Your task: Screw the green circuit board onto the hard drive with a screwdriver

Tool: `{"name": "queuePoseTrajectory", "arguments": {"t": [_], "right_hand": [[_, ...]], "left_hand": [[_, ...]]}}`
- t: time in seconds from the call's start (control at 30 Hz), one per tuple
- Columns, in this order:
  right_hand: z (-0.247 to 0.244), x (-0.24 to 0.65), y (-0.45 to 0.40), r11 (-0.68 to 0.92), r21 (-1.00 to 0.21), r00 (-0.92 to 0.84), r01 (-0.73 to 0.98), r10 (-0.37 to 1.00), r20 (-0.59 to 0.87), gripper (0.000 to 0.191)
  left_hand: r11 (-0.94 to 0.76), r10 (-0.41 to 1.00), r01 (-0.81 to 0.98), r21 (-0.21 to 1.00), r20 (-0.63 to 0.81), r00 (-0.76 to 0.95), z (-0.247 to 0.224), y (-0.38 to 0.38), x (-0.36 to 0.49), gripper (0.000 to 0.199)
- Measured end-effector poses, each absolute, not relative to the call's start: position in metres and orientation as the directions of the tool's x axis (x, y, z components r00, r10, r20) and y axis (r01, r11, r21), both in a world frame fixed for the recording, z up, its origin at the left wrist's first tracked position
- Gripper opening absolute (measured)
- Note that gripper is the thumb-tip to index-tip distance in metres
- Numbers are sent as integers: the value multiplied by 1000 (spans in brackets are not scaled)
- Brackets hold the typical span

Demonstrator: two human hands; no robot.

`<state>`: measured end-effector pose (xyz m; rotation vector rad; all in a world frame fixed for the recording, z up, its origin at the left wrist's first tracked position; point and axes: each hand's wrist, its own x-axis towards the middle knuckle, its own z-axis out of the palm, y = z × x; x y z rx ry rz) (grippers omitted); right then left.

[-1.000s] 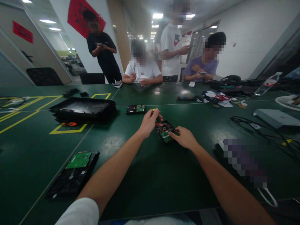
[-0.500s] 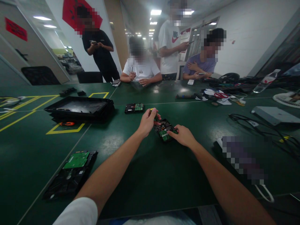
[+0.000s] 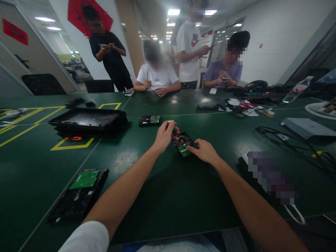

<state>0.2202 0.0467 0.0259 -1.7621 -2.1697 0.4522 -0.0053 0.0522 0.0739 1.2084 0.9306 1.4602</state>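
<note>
On the green table [image 3: 154, 206], or just over it, the hard drive [image 3: 183, 148] sat circuit board up, its right edge gripped by the right hand [image 3: 207, 151] as if for steadiness. The left hand [image 3: 164, 135] pinched a yellow-topped tool [image 3: 169, 121] above the drive's far-left corner.

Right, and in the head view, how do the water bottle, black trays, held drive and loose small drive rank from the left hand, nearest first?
From the left hand:
1. Held drive, just to its right.
2. Loose small drive, beyond it, slightly left.
3. Black trays, farther left.
4. Water bottle, far right.
</note>
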Motion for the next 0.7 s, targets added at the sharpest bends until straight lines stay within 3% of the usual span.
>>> {"name": "queuePoseTrajectory", "arguments": {"t": [0.43, 0.7], "right_hand": [[20, 221, 50, 185, -444, -191, 877, 981, 31, 58], [23, 219, 48, 191, -422, -194, 886, 980, 37, 53]], "left_hand": [[-252, 966, -154, 955, 258, 21, 75, 52, -5, 40], [-224, 956, -10, 975, 221, 192, 95, 54, 8, 54]]}}
